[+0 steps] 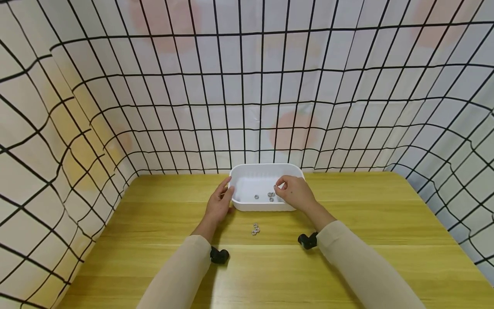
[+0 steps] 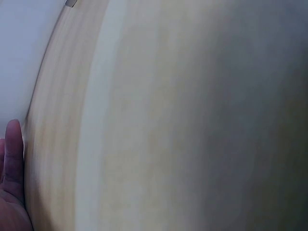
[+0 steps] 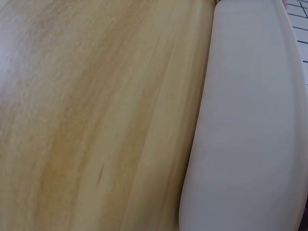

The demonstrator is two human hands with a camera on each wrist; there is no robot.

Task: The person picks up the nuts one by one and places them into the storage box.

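Observation:
A white plastic tray [image 1: 264, 207] stands on the table with several small metal nuts [image 1: 271, 199] lying on its floor. My left hand [image 1: 219, 204] holds the tray's left end, its thumb at the rim; in the left wrist view, a straight finger [image 2: 14, 154] lies by the tray's outer wall [image 2: 24, 53]. Over the tray's right part, my right hand [image 1: 296, 192] pinches a small, pale thing, apparently a nut, between thumb and forefinger; the fingertips largely hide it. Three more nuts [image 1: 255, 230] form a small group on the wood in front of the tray.
The wooden table [image 1: 266, 270] reaches out on both sides of the tray. Behind it hangs a white sheet with a black grid [image 1: 251, 116], which also closes the left and right sides. A black wrist camera [image 1: 220, 256] is on the left wrist, another [image 1: 307, 241] on the right.

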